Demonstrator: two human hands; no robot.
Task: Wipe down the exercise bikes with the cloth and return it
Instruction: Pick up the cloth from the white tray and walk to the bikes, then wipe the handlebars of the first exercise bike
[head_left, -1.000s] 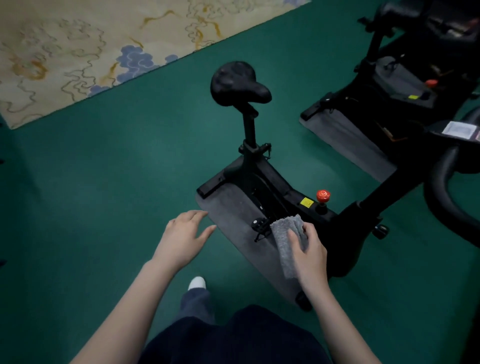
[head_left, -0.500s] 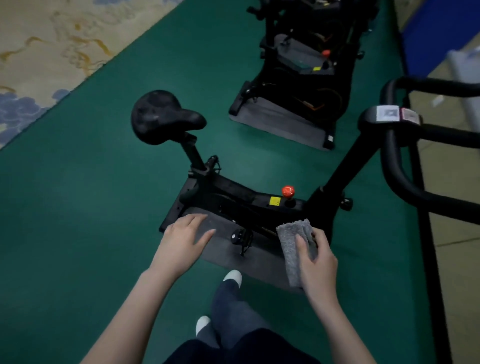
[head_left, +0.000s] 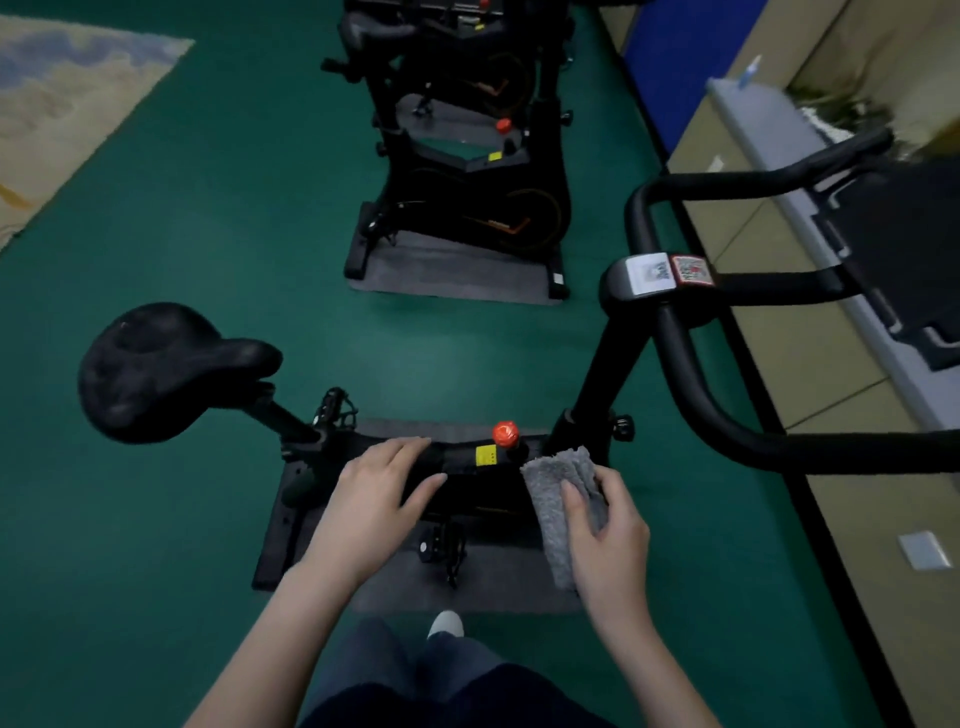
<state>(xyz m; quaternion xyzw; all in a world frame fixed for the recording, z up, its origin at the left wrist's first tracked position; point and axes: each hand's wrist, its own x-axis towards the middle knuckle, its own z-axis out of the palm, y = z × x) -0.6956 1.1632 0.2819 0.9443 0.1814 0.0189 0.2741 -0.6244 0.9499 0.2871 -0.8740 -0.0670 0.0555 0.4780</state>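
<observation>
cloth looks soft and floppy, bunched in the right hand. left hand hovers flat, fingers spread, over the bike frame.

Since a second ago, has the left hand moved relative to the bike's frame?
Yes. The left hand has come in from the edge of the mat and now lies over the bike frame, fingertips close to the yellow label.
</observation>
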